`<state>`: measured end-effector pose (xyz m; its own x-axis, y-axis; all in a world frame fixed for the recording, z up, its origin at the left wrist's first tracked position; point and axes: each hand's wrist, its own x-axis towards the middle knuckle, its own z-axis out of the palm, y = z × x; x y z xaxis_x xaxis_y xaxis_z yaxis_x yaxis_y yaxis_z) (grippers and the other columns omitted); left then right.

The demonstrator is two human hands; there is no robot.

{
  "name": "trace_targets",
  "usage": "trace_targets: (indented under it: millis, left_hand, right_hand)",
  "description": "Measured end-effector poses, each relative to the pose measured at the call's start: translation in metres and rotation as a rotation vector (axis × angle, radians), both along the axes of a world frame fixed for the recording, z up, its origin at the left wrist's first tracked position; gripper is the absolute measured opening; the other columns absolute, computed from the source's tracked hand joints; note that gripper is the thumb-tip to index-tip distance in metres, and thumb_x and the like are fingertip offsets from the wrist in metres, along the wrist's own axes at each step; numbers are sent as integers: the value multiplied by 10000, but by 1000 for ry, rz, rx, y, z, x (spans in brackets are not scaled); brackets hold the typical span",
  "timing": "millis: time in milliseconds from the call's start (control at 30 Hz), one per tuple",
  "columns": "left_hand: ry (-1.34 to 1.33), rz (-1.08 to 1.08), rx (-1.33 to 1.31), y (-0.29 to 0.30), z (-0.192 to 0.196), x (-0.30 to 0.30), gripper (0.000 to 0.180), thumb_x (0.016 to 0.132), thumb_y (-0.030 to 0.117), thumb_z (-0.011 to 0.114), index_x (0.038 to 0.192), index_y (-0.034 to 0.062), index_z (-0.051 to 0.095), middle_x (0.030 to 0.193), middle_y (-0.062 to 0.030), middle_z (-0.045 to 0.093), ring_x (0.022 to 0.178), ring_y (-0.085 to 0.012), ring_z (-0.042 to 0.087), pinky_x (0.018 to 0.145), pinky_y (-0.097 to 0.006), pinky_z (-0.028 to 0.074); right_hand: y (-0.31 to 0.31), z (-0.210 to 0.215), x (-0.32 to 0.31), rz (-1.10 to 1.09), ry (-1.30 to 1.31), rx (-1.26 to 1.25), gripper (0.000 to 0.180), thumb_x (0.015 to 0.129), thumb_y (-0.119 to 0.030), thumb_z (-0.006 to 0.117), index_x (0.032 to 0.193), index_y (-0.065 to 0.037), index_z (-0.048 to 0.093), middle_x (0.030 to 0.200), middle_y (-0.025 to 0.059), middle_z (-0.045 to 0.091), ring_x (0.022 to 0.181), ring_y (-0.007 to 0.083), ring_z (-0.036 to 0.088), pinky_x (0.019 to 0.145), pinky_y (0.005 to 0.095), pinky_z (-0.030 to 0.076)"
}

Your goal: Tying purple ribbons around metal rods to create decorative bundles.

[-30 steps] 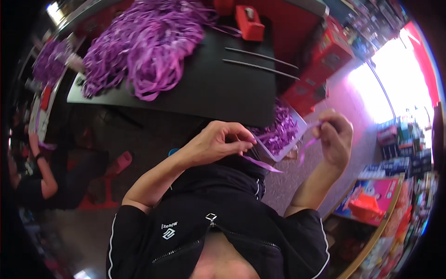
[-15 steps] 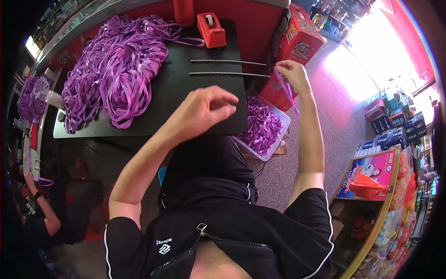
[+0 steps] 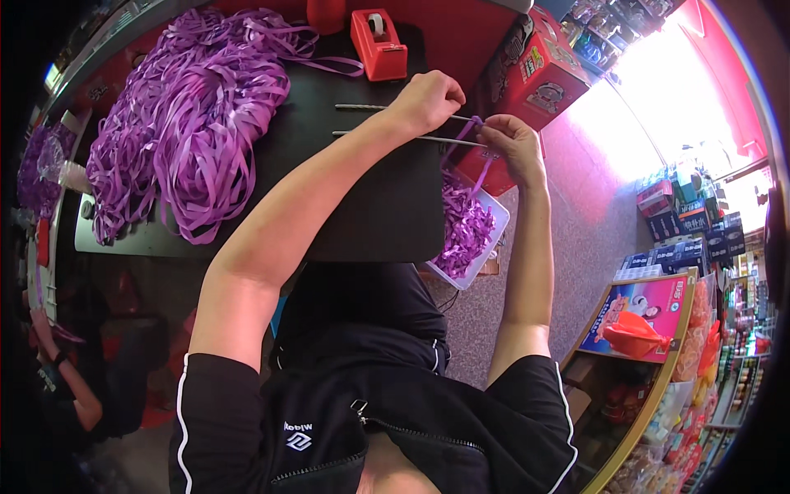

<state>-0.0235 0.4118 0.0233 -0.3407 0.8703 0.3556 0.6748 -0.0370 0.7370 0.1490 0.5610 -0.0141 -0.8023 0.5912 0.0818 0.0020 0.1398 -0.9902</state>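
Observation:
Two thin metal rods lie side by side across the black table, their right ends reaching past its edge. A purple ribbon loops around the rods near those ends, and its tail hangs down over the edge. My right hand pinches this ribbon beside the rod tips. Over the upper rod, my left hand has its fingers curled together; whatever they may hold is hidden. Below the rod ends, a clear plastic bin contains many short purple ribbon pieces.
A big heap of purple ribbon covers the left of the black table. An orange-red tape dispenser stands at the back. Red cartons are beyond the bin. At far left, another person's hand is near a white surface.
My left hand has moved up and right to the rods, its fingers now curled. My right hand has brought the ribbon down to the rod ends, where it now loops around.

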Motion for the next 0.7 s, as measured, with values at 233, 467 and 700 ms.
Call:
trace_targets:
  millis: [233,467,700]
  left_hand:
    - [11,-67,-98,17,-7,4,251,850,194,623,1015,16,685,938,-150,696,892,-254,677,799,-336,511]
    - [15,-114,-61,27,-12,0,232,874,201,610,1008,26,682,971,-137,675,930,-256,656,818,-337,498]
    - [143,-80,-56,24,-15,-4,184,824,165,637,910,17,705,983,-137,668,911,-265,654,798,-336,502]
  right_hand:
    - [-16,-29,-5,-49,240,-211,143,845,-40,677,968,12,628,879,82,681,805,139,662,735,240,535]
    - [-18,-41,-7,-23,313,-342,124,841,-38,685,941,1,621,872,74,681,772,102,641,694,208,512]
    - [-33,-50,-24,-69,282,-353,137,836,-33,688,942,10,614,883,89,682,804,132,663,734,227,523]
